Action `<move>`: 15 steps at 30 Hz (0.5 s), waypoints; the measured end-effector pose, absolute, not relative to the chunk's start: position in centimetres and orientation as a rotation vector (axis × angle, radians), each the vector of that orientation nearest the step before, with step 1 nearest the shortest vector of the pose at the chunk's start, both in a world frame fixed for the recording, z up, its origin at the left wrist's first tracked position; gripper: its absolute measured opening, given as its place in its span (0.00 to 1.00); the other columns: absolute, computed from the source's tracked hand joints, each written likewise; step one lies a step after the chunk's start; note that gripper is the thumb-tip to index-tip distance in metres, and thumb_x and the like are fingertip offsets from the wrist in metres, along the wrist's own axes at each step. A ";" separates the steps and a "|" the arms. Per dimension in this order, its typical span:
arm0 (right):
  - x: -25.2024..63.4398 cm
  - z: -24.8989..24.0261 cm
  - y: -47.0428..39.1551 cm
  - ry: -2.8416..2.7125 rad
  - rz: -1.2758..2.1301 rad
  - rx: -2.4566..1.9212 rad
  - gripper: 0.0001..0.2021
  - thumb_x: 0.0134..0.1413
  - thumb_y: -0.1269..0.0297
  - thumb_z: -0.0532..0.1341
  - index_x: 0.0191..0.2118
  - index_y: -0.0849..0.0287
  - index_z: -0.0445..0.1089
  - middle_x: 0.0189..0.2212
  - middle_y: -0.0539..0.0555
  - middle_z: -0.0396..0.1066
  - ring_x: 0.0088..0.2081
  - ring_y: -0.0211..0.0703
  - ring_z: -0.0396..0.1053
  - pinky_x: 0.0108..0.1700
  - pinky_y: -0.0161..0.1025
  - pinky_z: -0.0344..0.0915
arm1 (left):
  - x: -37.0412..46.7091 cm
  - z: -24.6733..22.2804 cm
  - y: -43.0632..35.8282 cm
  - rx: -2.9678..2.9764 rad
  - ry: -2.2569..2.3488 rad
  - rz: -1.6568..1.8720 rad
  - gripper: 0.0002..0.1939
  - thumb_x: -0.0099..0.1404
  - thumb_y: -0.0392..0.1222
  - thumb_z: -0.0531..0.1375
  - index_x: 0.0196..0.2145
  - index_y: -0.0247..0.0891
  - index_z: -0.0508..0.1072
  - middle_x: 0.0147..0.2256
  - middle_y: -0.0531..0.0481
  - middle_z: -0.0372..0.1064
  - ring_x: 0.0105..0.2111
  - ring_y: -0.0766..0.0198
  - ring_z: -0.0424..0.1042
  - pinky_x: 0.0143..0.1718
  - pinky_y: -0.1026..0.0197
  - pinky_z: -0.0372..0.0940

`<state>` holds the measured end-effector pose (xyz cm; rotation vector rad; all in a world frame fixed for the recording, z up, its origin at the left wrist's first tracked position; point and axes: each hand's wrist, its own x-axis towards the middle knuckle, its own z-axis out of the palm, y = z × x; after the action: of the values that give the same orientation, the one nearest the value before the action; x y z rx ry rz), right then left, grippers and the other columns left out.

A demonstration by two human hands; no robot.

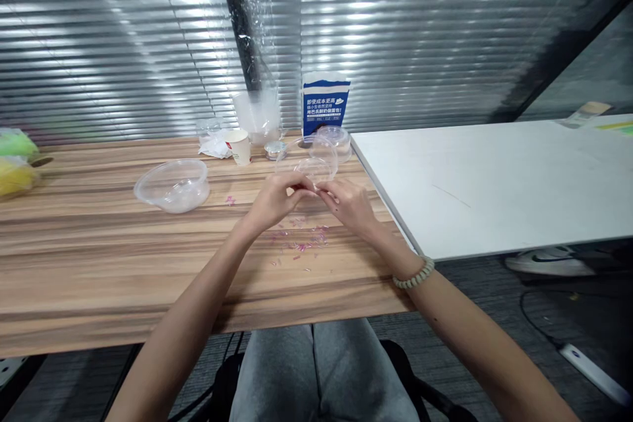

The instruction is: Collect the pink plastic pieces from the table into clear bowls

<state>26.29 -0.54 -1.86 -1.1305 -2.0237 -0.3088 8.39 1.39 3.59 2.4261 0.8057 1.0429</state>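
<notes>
Pink bits (305, 246) well inside table edge (297, 318); left hand (277, 198), right hand (352, 206) beyond, fingers pinched together (contents unclear).

Wood-grain table (99, 277): pink bits (302, 247) scattered; clear bowl (173, 188) left; paper cup (239, 148), blue pouch (324, 107) toward back.

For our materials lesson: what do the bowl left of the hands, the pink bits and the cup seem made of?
Bowl: probably plastic, clear and glossy; the table shows through.
Pink bits: perhaps plastic, shiny; some glint, but they are too small to be sure.
Cup: probably paper, matt white; dull, even sides with red print.
</notes>
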 end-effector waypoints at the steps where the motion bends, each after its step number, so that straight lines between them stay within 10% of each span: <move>1: 26.2 -1.8 -0.6 -2.045 -0.304 -1.101 0.08 0.60 0.68 0.53 0.37 0.60 0.70 0.32 0.55 0.74 0.34 0.43 0.70 0.35 0.37 0.63 | 8.3 3.3 1.7 2.423 0.865 1.156 0.03 0.58 0.34 0.60 0.28 0.35 0.73 0.27 0.51 0.72 0.29 0.67 0.69 0.32 0.66 0.62; 10: 26.0 -1.5 -0.8 -2.069 -0.277 -1.082 0.08 0.60 0.68 0.53 0.37 0.59 0.70 0.34 0.55 0.74 0.36 0.43 0.71 0.36 0.37 0.63 | 7.9 2.2 2.8 2.690 0.962 1.157 0.09 0.63 0.36 0.55 0.32 0.33 0.74 0.32 0.46 0.67 0.33 0.63 0.65 0.35 0.61 0.60; 15: 26.4 -2.0 -0.4 -1.954 -0.296 -1.213 0.07 0.59 0.67 0.55 0.36 0.60 0.70 0.33 0.55 0.74 0.35 0.43 0.71 0.35 0.37 0.62 | 8.4 3.8 0.8 2.570 0.682 0.538 0.10 0.60 0.42 0.58 0.27 0.33 0.73 0.24 0.51 0.67 0.25 0.68 0.63 0.28 0.66 0.58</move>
<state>26.44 -0.35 -2.04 -1.2134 -1.9535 -0.2961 8.42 0.76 3.82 2.5701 0.6816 0.5378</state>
